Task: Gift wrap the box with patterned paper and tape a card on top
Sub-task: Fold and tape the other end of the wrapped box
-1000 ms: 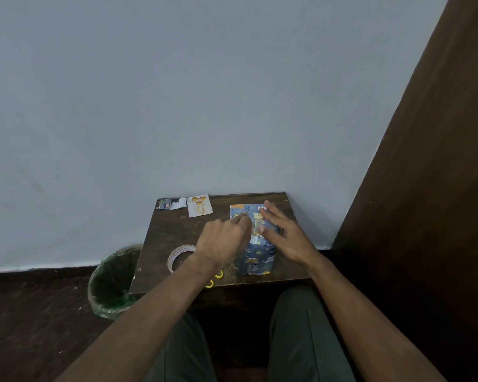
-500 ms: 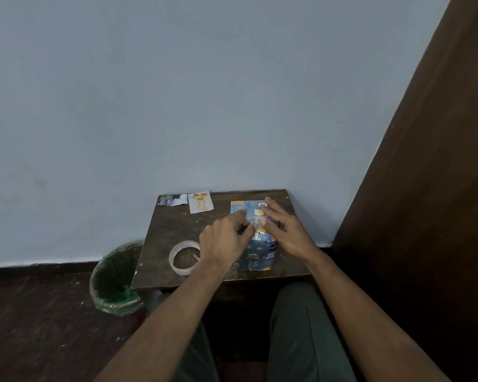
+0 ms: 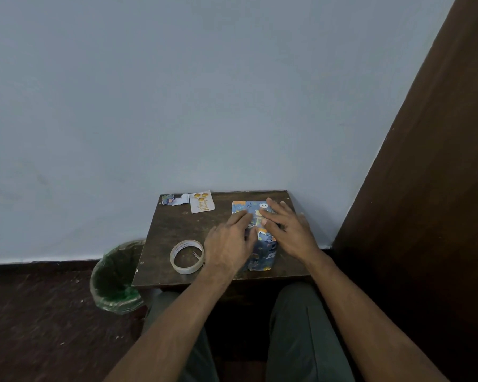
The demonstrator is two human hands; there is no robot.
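A box wrapped in blue patterned paper [image 3: 262, 252] stands on the right half of a small dark wooden table [image 3: 177, 230]. My left hand [image 3: 229, 244] lies flat on the box's top left, fingers straight and pressing the paper. My right hand [image 3: 290, 230] presses the top right with spread, straight fingers. Between the two hands a strip of the top seam shows. A white card with gold balloons [image 3: 202, 204] lies at the table's back edge. A roll of clear tape [image 3: 187, 256] lies left of my left hand.
A scrap of patterned paper [image 3: 171, 199] lies at the table's back left corner. A bin with a green liner [image 3: 116, 279] stands on the floor left of the table. A dark wooden panel [image 3: 425, 188] rises on the right, and a pale wall stands behind.
My left hand has uncurled from a loose fist and now lies flat on the box top. My right hand has stayed pressed on the paper.
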